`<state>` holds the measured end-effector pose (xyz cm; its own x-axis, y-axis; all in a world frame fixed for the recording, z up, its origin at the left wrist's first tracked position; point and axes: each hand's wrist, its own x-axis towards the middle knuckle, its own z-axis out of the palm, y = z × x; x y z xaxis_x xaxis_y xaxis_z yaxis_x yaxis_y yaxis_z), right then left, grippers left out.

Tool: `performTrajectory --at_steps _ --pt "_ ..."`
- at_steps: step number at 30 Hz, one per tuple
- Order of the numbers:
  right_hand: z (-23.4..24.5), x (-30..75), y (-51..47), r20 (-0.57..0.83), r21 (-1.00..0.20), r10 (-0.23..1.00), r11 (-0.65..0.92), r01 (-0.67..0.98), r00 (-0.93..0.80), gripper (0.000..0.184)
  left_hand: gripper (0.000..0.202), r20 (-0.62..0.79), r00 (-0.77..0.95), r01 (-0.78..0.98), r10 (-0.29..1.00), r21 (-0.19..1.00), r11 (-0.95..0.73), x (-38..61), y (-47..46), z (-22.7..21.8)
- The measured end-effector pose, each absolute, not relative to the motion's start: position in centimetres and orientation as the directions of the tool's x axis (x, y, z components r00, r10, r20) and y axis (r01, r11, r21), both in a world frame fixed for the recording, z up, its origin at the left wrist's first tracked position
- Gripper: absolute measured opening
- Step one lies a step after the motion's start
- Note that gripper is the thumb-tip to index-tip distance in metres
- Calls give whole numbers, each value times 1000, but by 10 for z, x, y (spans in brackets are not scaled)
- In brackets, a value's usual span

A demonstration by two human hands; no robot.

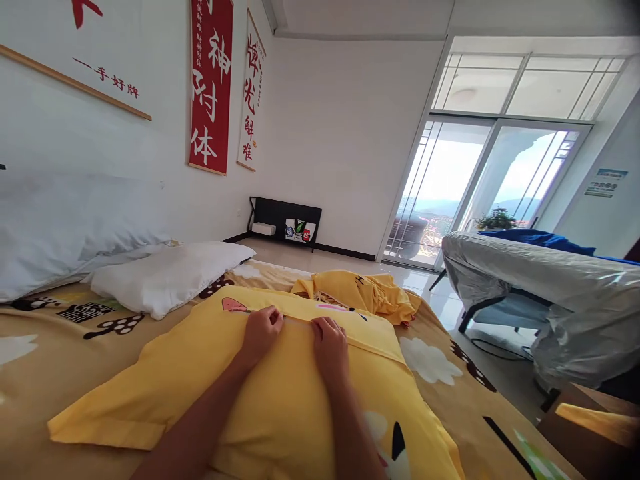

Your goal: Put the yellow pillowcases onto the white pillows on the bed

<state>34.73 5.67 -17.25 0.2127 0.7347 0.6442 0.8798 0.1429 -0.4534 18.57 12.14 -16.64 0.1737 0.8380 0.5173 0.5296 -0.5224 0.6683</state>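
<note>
A big yellow pillow [280,407] in a cartoon-print case lies on the bed [60,373] right in front of me. My left hand [261,333] and my right hand [329,343] rest side by side on its far edge, both with fingers curled and pinching the case's seam there. A thin pale strip, perhaps a zipper line, runs between the two hands. Whether it is open I cannot tell.
A white pillow [170,273] lies at the left, with a larger white one [55,227] against the wall. A crumpled yellow cloth [365,293] sits beyond the pillow. A covered table [540,293] stands right of the bed. Glass doors [450,187] are behind.
</note>
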Motion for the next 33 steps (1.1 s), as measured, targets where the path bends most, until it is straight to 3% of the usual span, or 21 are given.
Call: performTrajectory --at_steps 5,11,16,19,23,26,30,33 --pt "-177 350 60 675 -498 661 81 864 327 26 18 489 187 577 852 647 -498 146 150 -151" --pt "-182 352 63 713 -448 635 84 890 299 31 24 465 154 531 872 705 -470 93 176 -158" --pt "-183 354 63 727 -445 622 104 890 290 36 24 398 280 464 874 740 -486 68 178 -156" --pt "-181 356 63 727 -440 623 100 893 288 37 26 423 307 560 852 644 -521 58 176 -150" --pt "-181 357 63 728 -423 628 97 901 274 37 28 454 257 788 853 412 -457 54 175 -147" --pt "-181 356 62 725 -409 637 94 908 260 36 27 457 282 844 843 299 -445 58 174 -148" --pt "-180 356 62 714 -432 641 86 898 282 37 23 520 253 892 816 202 -405 65 169 -147" --pt "-180 358 63 710 -455 635 83 887 305 39 19 509 288 872 811 212 -442 68 167 -146"
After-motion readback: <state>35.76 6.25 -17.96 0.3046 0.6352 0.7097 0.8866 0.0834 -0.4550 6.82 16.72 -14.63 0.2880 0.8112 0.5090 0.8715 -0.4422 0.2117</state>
